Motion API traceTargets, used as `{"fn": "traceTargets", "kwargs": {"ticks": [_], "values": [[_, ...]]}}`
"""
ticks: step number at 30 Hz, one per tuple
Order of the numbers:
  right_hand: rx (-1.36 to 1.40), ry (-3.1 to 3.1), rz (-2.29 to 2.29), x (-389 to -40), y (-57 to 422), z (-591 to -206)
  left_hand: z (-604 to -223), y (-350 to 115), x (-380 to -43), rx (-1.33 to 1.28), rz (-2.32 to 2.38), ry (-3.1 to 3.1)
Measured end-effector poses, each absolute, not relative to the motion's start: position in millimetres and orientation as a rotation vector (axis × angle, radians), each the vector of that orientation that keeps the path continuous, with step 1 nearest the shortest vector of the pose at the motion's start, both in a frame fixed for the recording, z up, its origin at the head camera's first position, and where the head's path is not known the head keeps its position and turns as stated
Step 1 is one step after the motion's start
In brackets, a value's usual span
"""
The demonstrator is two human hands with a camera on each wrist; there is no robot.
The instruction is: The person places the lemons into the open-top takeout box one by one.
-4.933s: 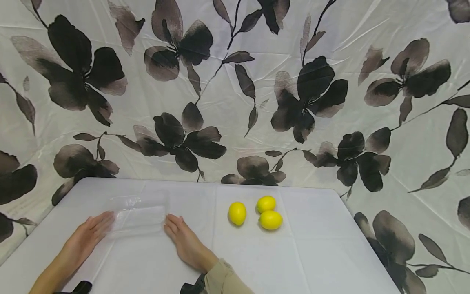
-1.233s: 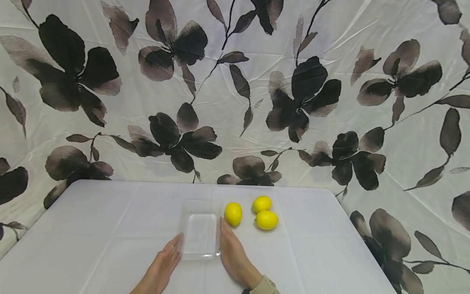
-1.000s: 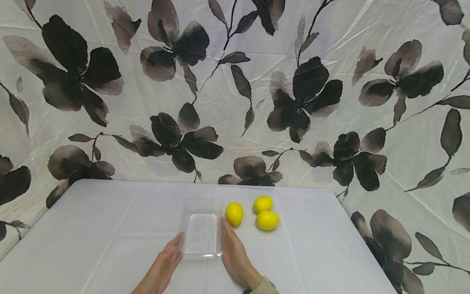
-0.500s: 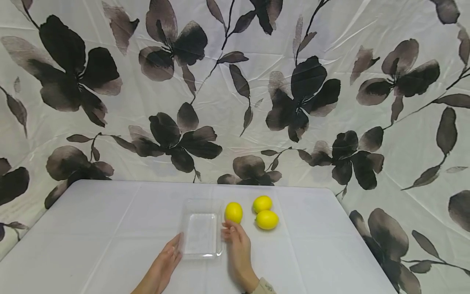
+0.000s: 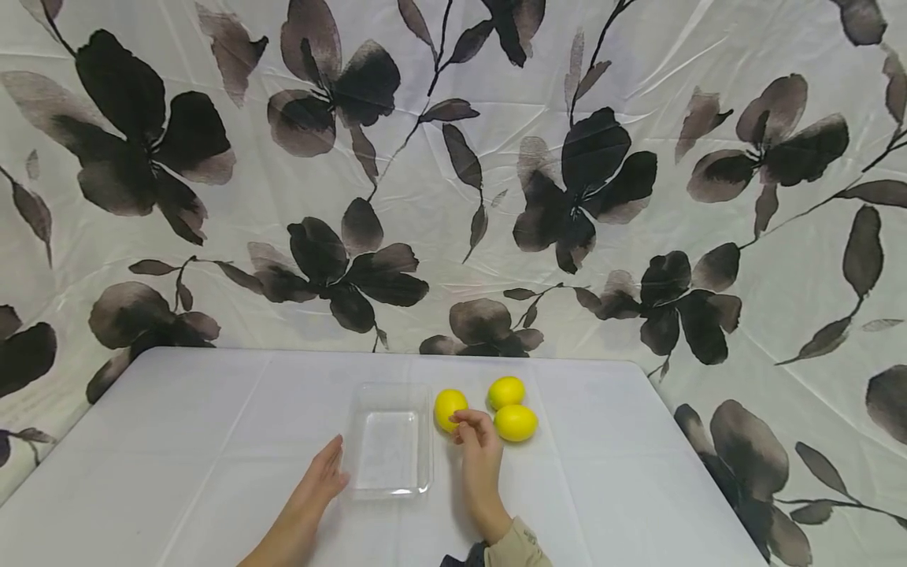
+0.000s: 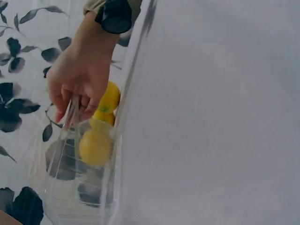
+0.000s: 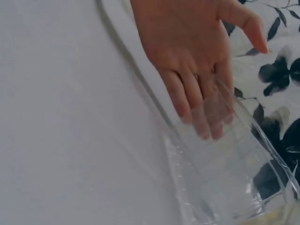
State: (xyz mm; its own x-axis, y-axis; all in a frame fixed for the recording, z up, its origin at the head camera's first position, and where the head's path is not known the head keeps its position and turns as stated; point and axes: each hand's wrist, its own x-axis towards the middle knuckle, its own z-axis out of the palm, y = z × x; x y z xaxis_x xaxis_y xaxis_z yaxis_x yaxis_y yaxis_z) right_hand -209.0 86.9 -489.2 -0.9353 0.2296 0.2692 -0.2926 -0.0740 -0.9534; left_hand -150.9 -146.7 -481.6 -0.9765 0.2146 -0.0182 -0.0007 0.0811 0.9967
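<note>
A clear plastic container [image 5: 390, 494] stands upright on the white table, nothing inside it. Just off its left wall is my left hand [image 5: 322, 476]; the right wrist view shows that hand [image 7: 197, 65] with straight fingers behind the clear wall and thumb spread. Three yellow lemons lie right of the container: one near its wall [image 5: 446, 403], one farther back [image 5: 506, 391] and one in front of that [image 5: 516, 424]. My right hand [image 5: 483, 457] has loosely bent fingers and holds nothing. Its fingertips overlap the lemon nearest the container, hiding that lemon's lower right part.
A white cloth with creases covers the table [image 5: 623, 488]. Behind the table's back edge hangs a pale curtain [image 5: 482, 268] with dark flowers. A black wrist strap [image 6: 115, 16] sits on my right wrist, below a beige sleeve.
The container has come from the left to the middle between both hands and turned lengthwise. My right hand has since left its wall for the nearest lemon; my left hand has drawn slightly away.
</note>
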Motion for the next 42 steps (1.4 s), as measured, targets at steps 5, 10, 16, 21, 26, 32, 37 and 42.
{"fn": "traceTargets", "kwargs": {"ticks": [5, 10, 16, 21, 26, 32, 37, 42], "values": [[-0.033, -1.77, 2.093, -227, 92, -482, -464, -154, -155, 0.312, 1.795, 2.465], [-0.054, -1.779, 2.118, -246, 93, -479, -459, -152, -169, 0.483, 1.437, 2.801], [0.024, -1.861, 2.227, -261, 92, -483, -466, -147, -180, 0.587, 0.998, 3.033], [0.076, -1.935, 2.29, -263, 94, -481, -470, -141, -183, 0.612, 0.854, 3.105], [0.14, -2.093, 2.269, -252, 98, -467, -471, -139, -183, 0.593, 0.764, 3.147], [0.198, -2.256, 2.149, -247, 100, -466, -473, -137, -185, 0.578, 0.743, 3.159], [0.236, -2.279, 2.151, -249, 102, -470, -476, -136, -185, 0.574, 0.774, 3.154], [0.27, -2.342, 2.072, -260, 104, -493, -479, -136, -184, 0.573, 0.821, 3.134]]}}
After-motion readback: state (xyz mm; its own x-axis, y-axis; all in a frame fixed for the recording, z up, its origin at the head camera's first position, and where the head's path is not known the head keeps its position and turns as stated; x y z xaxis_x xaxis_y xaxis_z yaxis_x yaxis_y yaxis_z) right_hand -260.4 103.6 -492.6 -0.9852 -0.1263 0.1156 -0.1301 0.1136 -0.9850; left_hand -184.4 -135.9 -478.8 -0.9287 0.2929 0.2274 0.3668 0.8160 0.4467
